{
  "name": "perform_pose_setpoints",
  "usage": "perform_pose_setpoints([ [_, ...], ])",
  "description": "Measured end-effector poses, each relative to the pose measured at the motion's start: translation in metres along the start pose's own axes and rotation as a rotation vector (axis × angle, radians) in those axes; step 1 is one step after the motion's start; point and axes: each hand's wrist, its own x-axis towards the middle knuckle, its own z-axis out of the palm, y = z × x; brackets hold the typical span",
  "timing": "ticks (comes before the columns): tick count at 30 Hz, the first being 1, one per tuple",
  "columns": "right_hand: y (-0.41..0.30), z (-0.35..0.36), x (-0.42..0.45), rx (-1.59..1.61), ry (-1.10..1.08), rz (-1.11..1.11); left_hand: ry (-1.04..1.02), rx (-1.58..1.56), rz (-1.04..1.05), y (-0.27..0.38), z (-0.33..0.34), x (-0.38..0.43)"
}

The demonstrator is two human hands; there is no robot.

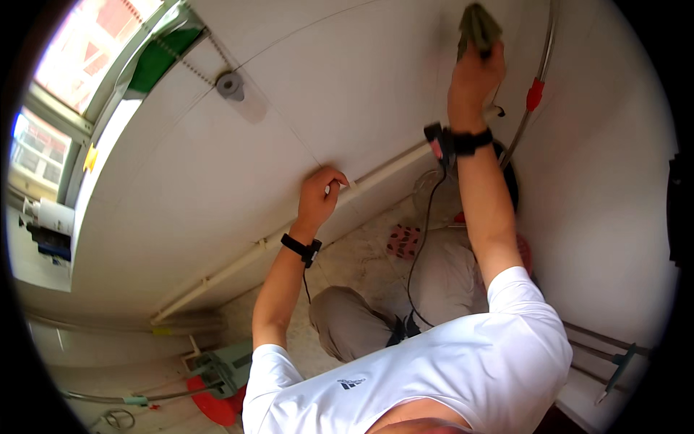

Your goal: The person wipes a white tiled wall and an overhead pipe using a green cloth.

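Note:
High on the white tiled wall [347,103], near the corner, my right hand [477,81] grips a bunched dark green cloth [480,30]. The cloth lies against the wall or very close to it. My left hand [319,198] is loosely curled, with its knuckles at the lower part of the same wall. No object shows in it, and its palm side is partly hidden. Just beside that hand runs a pale pipe [379,172] along the wall. Each wrist wears a black strap with a small device and a cable.
A metal pole with a red joint [535,95] leans in the right corner, by a clear basin [434,190]. A grey holder [230,85] with a bead chain sits on the wall. Bottles [51,217] stand on the windowsill. Lower left are a grey-green appliance [217,371] and a red basin [211,404].

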Motion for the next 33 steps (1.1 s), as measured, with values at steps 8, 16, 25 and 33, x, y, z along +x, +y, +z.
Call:
perform_pose_setpoints([
  [8, 0.035, 0.002, -0.165, -0.151, -0.275, -0.255, 0.0, 0.035, 0.099, -0.002, 0.005, 0.007],
  [16, 0.039, -0.051, -0.234, -0.03, -0.543, 0.169, -0.034, -0.174, -0.031, 0.011, -0.015, 0.007],
  [25, -0.099, 0.074, 0.02, 0.085, -0.09, -0.328, -0.073, 0.039, 0.167, 0.023, -0.02, 0.001],
  [33, -0.041, 0.056, -0.159, 0.077, -0.758, -0.72, -0.034, -0.047, 0.266, 0.055, -0.019, 0.023],
])
